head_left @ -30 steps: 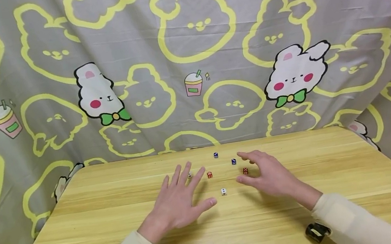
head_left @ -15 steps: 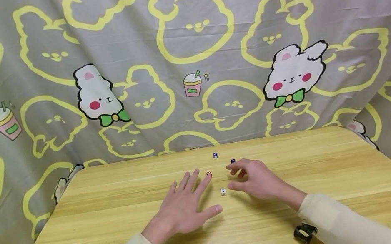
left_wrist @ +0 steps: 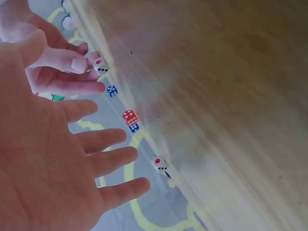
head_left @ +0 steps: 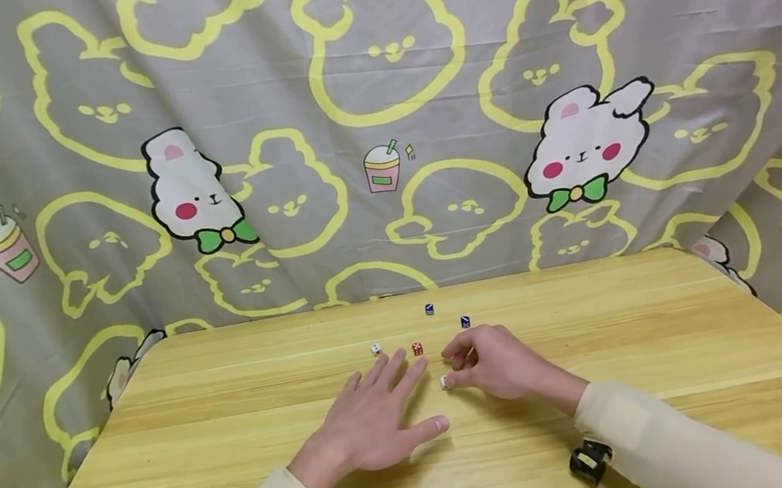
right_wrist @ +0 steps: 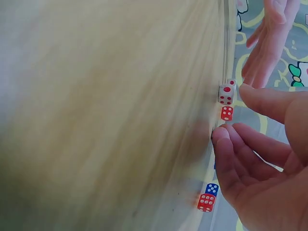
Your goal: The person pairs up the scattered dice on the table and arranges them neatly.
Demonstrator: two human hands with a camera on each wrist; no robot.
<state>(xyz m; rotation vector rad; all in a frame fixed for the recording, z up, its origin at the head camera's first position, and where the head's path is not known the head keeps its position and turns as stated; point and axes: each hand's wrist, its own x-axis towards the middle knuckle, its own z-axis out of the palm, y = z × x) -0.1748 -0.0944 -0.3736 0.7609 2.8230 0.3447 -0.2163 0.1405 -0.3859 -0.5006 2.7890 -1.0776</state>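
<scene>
In the head view, the nearer white die [head_left: 445, 382] lies beside the thumb of my right hand [head_left: 500, 363]. That hand's fingers are bent, and in the right wrist view a small gap separates its thumb from the white die [right_wrist: 226, 95]. My left hand [head_left: 376, 423] is palm down with fingers spread, holding nothing, its fingertips near a red die [head_left: 418, 349] and the farther white die [head_left: 376, 349]. Another red die [right_wrist: 207, 202] shows in the right wrist view beside a blue die [right_wrist: 211, 188]; the right hand hides this red one from the head view.
Two blue dice lie farther back, one near the rear edge [head_left: 429, 309] and one beyond the right hand [head_left: 465, 321]. A wooden table [head_left: 184, 435] carries all the dice. Behind it hangs a grey patterned curtain [head_left: 291, 82].
My right hand has moved left and nearer to me, from around the right red die to the nearer white die. My left hand has drawn back slightly, uncovering the farther white die.
</scene>
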